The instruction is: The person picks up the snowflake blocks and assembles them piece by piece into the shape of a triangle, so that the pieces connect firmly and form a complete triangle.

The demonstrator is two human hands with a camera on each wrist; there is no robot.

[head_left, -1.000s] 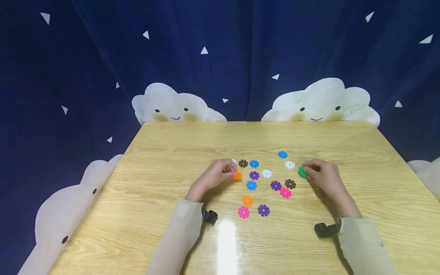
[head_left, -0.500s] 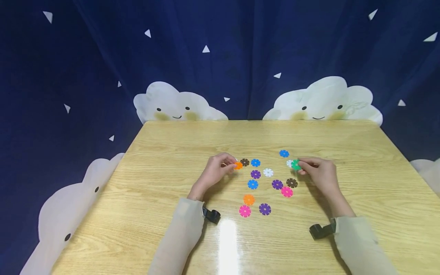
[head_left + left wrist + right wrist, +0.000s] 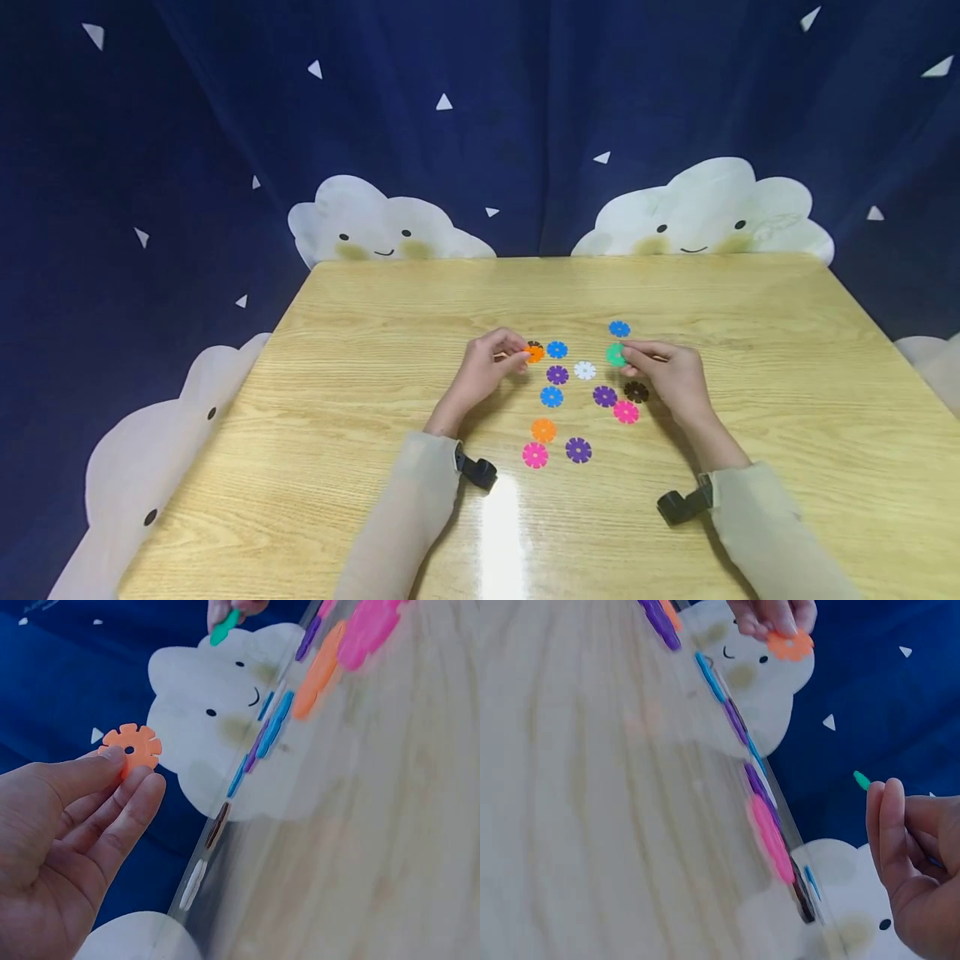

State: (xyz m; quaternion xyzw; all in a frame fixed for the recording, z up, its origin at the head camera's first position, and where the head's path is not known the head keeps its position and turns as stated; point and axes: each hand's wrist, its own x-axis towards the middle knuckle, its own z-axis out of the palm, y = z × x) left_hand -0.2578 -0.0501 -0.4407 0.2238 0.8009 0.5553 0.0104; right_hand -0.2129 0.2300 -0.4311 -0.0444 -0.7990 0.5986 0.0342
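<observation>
My left hand (image 3: 487, 367) pinches an orange notched disc (image 3: 142, 744) between thumb and fingers, raised over the table. In the head view this disc overlaps a brown disc (image 3: 536, 343) lying behind it. Across from it, my right hand (image 3: 671, 377) pinches a green notched disc (image 3: 616, 355), also raised; the right wrist view shows it nearly edge-on at the fingertips (image 3: 894, 787). Between the hands lie a blue disc (image 3: 557, 350), a purple disc (image 3: 557, 375) and a white disc (image 3: 585, 371). The second white disc near the right hand is hidden in the head view.
Flat on the wooden table (image 3: 360, 375) lie several more discs: a pink one (image 3: 536, 455), an orange one (image 3: 543, 431), a purple one (image 3: 578, 450), and a dark brown one (image 3: 636, 392). A blue disc (image 3: 619, 329) lies farther back. A dark blue curtain (image 3: 525, 125) hangs behind.
Both hands have moved toward each other, lifting their discs off the table. The orange disc has gone right and back, the green disc left. The discs lying on the table stay in place.
</observation>
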